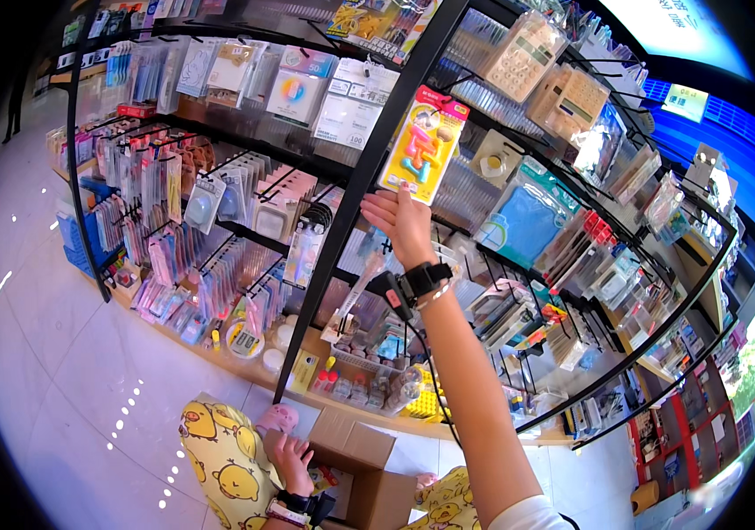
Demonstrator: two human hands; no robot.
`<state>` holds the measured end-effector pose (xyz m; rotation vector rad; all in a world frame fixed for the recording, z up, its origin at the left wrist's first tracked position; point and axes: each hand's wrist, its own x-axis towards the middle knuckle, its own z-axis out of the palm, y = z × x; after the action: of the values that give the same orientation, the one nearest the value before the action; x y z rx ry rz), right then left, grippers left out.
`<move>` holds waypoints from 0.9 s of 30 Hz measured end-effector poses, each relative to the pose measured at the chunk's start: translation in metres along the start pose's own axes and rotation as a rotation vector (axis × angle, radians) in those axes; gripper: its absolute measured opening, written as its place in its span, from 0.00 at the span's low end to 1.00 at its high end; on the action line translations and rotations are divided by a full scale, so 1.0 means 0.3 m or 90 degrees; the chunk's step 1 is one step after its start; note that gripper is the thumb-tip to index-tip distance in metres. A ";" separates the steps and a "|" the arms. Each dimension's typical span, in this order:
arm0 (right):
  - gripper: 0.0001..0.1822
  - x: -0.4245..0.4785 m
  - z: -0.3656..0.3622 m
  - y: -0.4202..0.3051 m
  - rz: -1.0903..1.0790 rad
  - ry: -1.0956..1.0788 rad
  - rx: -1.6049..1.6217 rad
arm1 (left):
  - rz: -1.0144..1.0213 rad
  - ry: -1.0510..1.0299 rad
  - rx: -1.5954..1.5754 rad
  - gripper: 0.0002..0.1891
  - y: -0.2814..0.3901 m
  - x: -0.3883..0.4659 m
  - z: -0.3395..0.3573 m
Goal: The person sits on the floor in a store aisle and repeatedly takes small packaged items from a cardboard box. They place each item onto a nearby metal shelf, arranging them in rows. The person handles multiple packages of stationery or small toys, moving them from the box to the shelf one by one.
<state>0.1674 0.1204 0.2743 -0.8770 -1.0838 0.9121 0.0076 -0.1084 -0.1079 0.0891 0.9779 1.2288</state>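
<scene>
My right hand [405, 222] is raised to the shelf with its palm up. Its thumb rests on the lower edge of a yellow and red blister card [425, 146] that carries colourful plastic pieces and hangs at a shelf hook; whether the fingers grip it is unclear. Low in the view, my left hand [293, 462] has its fingers spread and holds nothing. It is beside an open cardboard box [351, 440] on the floor, with some packaged items inside. Both wrists wear black straps, and a cable runs along my right arm.
A black metal shelf post [351, 212] crosses the middle. Hooks to both sides hold many packaged goods, among them calculators [524, 56] and a blue item in a teal package [528, 212]. A low wooden shelf edge [410, 424] lies beyond the box.
</scene>
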 end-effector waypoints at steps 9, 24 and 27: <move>0.26 -0.355 -0.104 0.296 -0.026 0.170 -0.258 | 0.076 -0.024 -0.055 0.19 -0.021 0.037 -0.054; 0.17 -1.605 -0.536 1.499 0.754 -0.144 -0.467 | 0.083 -0.018 0.021 0.26 0.046 0.001 0.005; 0.20 -1.718 -0.584 1.649 0.744 -0.081 -0.481 | 0.066 0.004 0.047 0.26 0.037 0.009 0.008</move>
<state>0.1447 -0.1949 -0.3899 -2.2263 -0.9834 1.5285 0.0010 -0.1011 -0.1019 0.1965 1.0342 1.2883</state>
